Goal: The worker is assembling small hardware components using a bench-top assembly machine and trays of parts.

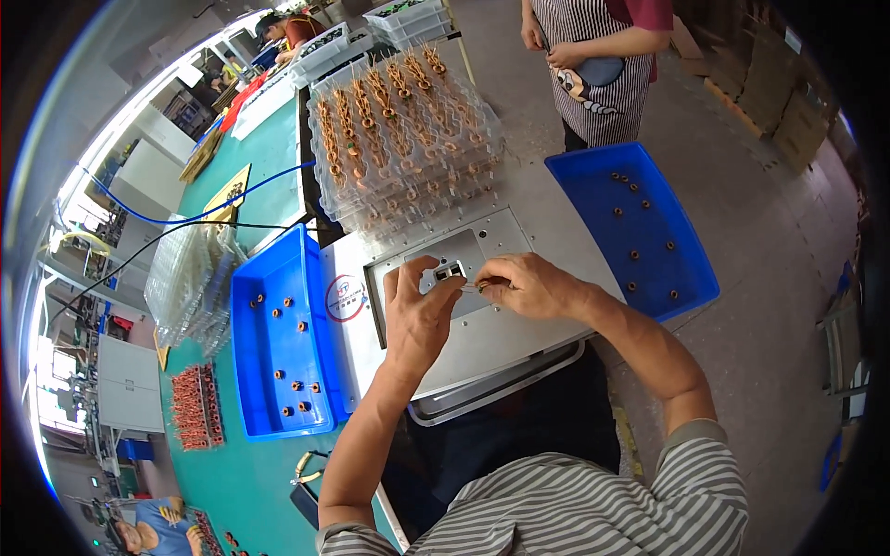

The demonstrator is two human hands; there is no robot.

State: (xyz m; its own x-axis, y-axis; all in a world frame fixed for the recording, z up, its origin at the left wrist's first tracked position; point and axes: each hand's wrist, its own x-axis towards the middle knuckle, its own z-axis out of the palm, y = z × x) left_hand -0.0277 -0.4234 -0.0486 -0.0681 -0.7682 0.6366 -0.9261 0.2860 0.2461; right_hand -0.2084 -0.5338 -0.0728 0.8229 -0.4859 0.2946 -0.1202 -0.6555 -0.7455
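My right hand (530, 285) pinches a small copper-coloured coil (484, 285) between thumb and fingertips. Thin wire ends seem to reach from the coil towards my left thumb. Curled beside it, my left hand (415, 310) has its thumb and forefinger apart; whether the thumb touches the wires I cannot tell. Both hands are above a metal machine top (501, 347) with a recessed plate. Just beyond my fingers, a small block with dark openings (449, 271) sits in that recess.
Blue trays (326, 408) (686, 250) with several small coils flank the machine. Behind it stand stacked clear plastic trays (408, 185) of copper-coloured coils with wire leads. A person in a striped apron (603, 102) stands beyond. Cables (269, 225) cross the green bench (199, 463) at left.
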